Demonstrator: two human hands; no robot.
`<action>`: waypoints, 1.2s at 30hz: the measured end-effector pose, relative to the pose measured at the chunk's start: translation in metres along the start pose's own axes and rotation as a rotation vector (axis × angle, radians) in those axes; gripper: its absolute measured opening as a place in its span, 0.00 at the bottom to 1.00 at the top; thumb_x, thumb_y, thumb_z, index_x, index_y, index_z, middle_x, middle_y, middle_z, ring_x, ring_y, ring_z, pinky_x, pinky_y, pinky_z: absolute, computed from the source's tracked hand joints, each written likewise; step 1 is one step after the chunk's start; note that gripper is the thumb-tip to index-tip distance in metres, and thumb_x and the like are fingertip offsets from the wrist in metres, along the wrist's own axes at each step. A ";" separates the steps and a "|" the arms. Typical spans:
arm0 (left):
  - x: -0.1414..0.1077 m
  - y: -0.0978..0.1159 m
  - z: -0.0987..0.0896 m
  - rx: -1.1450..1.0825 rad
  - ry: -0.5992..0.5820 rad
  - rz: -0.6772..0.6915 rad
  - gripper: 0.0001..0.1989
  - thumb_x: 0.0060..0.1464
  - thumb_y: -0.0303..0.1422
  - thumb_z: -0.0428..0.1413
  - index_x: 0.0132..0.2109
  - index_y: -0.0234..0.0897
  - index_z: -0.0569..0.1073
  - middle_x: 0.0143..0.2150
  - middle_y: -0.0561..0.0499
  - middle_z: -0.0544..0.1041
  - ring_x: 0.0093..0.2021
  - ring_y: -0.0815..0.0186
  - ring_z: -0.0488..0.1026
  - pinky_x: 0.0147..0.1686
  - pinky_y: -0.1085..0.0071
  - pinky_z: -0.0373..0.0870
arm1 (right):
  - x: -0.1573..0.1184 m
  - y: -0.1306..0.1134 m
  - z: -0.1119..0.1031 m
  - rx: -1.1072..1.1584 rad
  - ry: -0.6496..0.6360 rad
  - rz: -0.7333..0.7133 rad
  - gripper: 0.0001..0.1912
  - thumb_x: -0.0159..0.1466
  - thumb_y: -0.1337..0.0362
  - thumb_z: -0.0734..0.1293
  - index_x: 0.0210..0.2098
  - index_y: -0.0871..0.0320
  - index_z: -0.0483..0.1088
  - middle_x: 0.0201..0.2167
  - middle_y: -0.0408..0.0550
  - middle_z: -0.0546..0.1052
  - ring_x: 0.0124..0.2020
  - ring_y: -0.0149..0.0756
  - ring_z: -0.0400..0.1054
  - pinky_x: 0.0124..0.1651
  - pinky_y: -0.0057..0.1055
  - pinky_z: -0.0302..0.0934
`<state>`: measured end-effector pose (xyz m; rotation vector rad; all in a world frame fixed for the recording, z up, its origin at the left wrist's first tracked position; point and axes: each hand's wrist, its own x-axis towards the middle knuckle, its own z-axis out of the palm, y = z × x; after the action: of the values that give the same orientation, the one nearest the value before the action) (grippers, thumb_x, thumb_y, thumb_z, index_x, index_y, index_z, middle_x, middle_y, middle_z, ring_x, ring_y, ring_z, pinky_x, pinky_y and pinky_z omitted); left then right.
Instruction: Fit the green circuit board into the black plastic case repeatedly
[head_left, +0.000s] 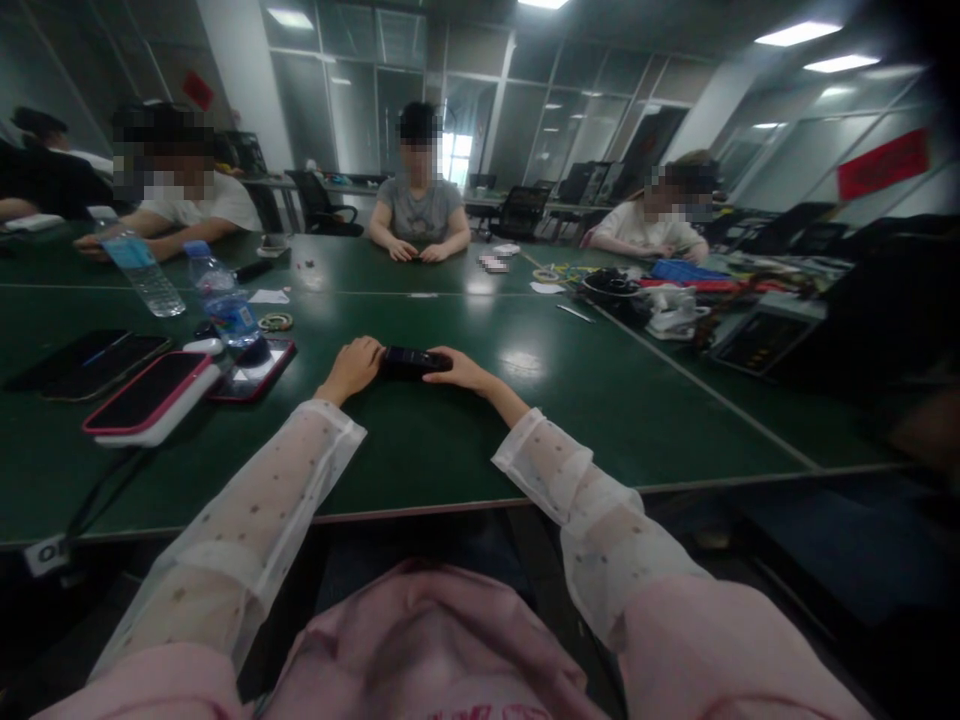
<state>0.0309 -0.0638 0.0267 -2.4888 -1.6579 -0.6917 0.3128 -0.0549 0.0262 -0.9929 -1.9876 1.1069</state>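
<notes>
A small black box-shaped object (409, 362) lies low over the green table (420, 450) in front of me; its exact kind is too dark to make out. My left hand (354, 366) is closed at its left end, with the fingers bent over that edge. At the opposite end, my right hand (459, 370) grips it, thumb at the near side and fingers behind. Both forearms, in sheer dotted sleeves, reach across the near table edge.
To the left are a pink-cased phone (154, 392), dark phones (109, 362), another phone (259, 370) and water bottles (217, 295), (146, 270). Cables and bags (671, 305) and a metal-cased unit (769, 332) stand right. Several people sit beyond the table.
</notes>
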 end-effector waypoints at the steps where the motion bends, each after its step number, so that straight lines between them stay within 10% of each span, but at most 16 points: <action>1: 0.000 0.001 -0.002 0.018 0.014 -0.023 0.16 0.72 0.37 0.43 0.50 0.35 0.74 0.51 0.40 0.77 0.52 0.53 0.73 0.52 0.57 0.70 | 0.000 0.000 -0.001 0.018 -0.012 0.008 0.35 0.51 0.54 0.81 0.55 0.56 0.72 0.52 0.51 0.78 0.54 0.44 0.73 0.64 0.49 0.64; 6: 0.000 0.003 -0.004 0.092 0.073 -0.097 0.07 0.67 0.34 0.51 0.45 0.38 0.73 0.44 0.41 0.77 0.47 0.53 0.74 0.46 0.61 0.70 | -0.001 0.000 -0.001 0.054 -0.028 0.013 0.35 0.52 0.57 0.81 0.56 0.56 0.71 0.53 0.50 0.78 0.55 0.44 0.73 0.66 0.50 0.63; 12: 0.003 0.002 0.000 0.162 -0.122 -0.114 0.10 0.64 0.31 0.52 0.42 0.41 0.79 0.38 0.44 0.81 0.39 0.55 0.79 0.35 0.66 0.67 | -0.002 -0.004 0.006 -0.077 0.044 -0.019 0.34 0.51 0.56 0.81 0.54 0.59 0.71 0.50 0.52 0.77 0.52 0.45 0.74 0.63 0.52 0.64; 36: 0.005 0.003 -0.001 0.060 -0.123 -0.008 0.11 0.62 0.24 0.54 0.44 0.37 0.81 0.40 0.43 0.83 0.42 0.53 0.81 0.40 0.67 0.71 | -0.002 0.002 0.007 -0.165 0.064 -0.116 0.31 0.52 0.53 0.81 0.52 0.57 0.74 0.48 0.51 0.79 0.49 0.45 0.74 0.58 0.51 0.67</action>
<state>0.0351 -0.0613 0.0306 -2.5311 -1.7021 -0.4903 0.3085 -0.0586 0.0215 -0.9702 -2.0816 0.8499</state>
